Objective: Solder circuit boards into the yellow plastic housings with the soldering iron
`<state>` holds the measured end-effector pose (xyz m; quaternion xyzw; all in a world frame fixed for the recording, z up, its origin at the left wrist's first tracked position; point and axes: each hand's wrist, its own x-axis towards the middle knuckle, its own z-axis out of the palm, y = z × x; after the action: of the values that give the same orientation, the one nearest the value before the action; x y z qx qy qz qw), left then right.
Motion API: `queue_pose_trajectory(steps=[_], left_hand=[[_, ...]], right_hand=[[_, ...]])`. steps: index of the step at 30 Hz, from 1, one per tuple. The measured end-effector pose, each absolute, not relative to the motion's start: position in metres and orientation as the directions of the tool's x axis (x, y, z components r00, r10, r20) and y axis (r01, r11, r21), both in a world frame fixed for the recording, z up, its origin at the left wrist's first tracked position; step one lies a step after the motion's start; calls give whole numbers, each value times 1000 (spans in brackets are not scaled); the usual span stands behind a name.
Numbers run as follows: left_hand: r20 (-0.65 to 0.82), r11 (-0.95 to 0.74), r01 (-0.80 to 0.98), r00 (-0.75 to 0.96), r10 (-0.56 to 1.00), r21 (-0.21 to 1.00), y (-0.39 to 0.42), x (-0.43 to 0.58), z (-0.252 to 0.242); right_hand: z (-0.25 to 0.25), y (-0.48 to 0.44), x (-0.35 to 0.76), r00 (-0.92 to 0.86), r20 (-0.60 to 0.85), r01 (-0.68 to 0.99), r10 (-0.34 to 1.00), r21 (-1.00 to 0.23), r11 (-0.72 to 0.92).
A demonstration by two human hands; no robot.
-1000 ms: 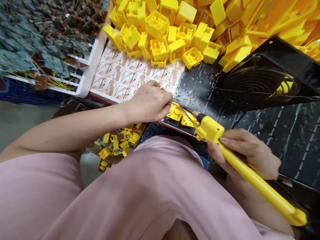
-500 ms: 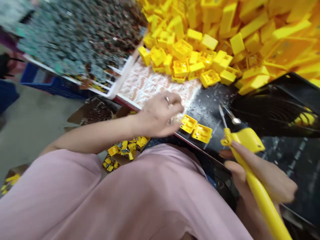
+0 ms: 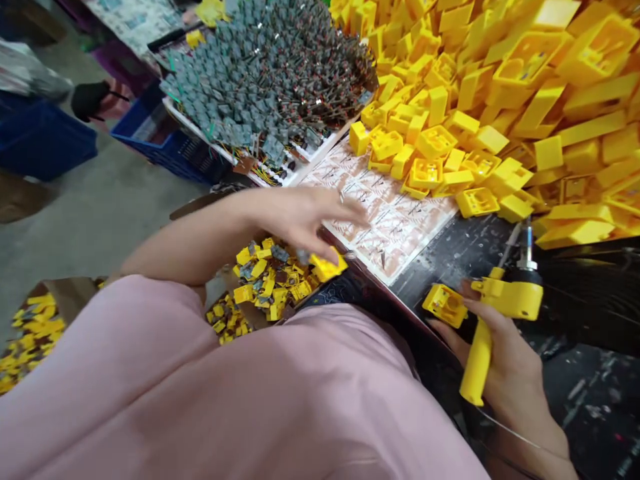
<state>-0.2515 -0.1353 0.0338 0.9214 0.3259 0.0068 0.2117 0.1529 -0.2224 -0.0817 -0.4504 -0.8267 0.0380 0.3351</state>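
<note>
My left hand point(image 3: 313, 217) is over the table's front edge, fingers apart and slightly blurred. Just under its thumb is a small yellow plastic housing point(image 3: 330, 265), above a box of yellow and grey parts point(image 3: 273, 280); the hand does not appear to grip it. My right hand point(image 3: 505, 360) is wrapped round a yellow soldering gun point(image 3: 477, 363), its metal tip pointing away from me. The thumb and a finger of that hand are at another open yellow housing point(image 3: 445, 305) on the black tabletop point(image 3: 425, 267).
Yellow housings point(image 3: 475, 140) are heaped at the back right. A white tray point(image 3: 320, 157) to their left holds a pile of grey wired parts point(image 3: 270, 73). A patterned sheet point(image 3: 380, 207) covers part of the table. Blue crates point(image 3: 45, 140) and a carton of yellow parts point(image 3: 35, 327) stand on the floor.
One of the two housings has left the tabletop and is now by my left hand, which is over the parts box. My right hand has brought the soldering gun to the remaining housing. The view has shifted.
</note>
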Motion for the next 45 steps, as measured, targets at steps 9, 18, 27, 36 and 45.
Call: queue_pose_trajectory(steps=[9,18,27,36,45], left_hand=[[215,-26,999,18,976,34,-120,-300,40],[124,-287,390,393,911,875,-96,-200,39],[162,-366,881,331,930,301,-117,-183,-46],[27,-662,732,667,744,162,-115,-209,-14],[92,-743,572,768,634,349,-107,-196,-45]], right_hand=[[-68,-213,133,-459,556,672,693,-293,680],[-66,-221,120,-345,604,740,718,-296,604],[-73,-221,124,-397,571,692,718,-327,643],[-73,-222,126,-399,557,690,729,-341,638],[-70,-231,130,-370,518,687,771,-406,602]])
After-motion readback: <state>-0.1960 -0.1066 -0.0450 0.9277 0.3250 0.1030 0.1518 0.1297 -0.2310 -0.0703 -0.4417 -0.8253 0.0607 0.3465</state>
